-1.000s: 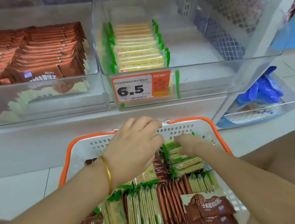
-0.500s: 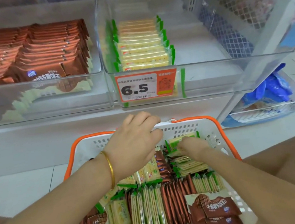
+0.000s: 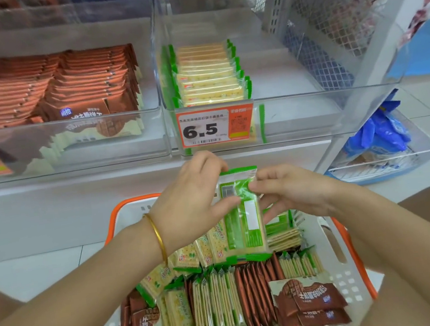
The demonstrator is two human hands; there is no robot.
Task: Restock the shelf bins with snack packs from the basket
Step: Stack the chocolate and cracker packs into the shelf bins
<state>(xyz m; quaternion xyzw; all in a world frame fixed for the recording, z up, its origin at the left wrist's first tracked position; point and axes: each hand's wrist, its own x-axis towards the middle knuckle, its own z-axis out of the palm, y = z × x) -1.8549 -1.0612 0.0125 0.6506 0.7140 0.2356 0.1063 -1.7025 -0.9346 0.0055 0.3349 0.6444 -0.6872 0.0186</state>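
Both hands have come up out of the basket (image 3: 132,201) since 1 second ago, when they were down among the packs. They now share a green cracker pack (image 3: 242,219) raised just above the basket's far end. Whether it is 1 pack or a thin stack is hard to tell. The left hand (image 3: 194,200) curls its fingers over the pack's top edge and lays its thumb across the face. The right hand (image 3: 293,193) pinches the pack's right edge with its fingertips. Straight ahead of the hands and above them is a clear bin (image 3: 297,114) with a 6.5 price tag (image 3: 214,126). It holds only 1 row of green packs (image 3: 208,77), with bare floor to that row's right. Up and to the left of the left hand, brown packs (image 3: 76,82) already crowd the neighbouring bin (image 3: 71,150). Beneath both wrists the basket holds many green and brown packs. Restocking therefore looks far from finished, and this pack is not yet in its bin.
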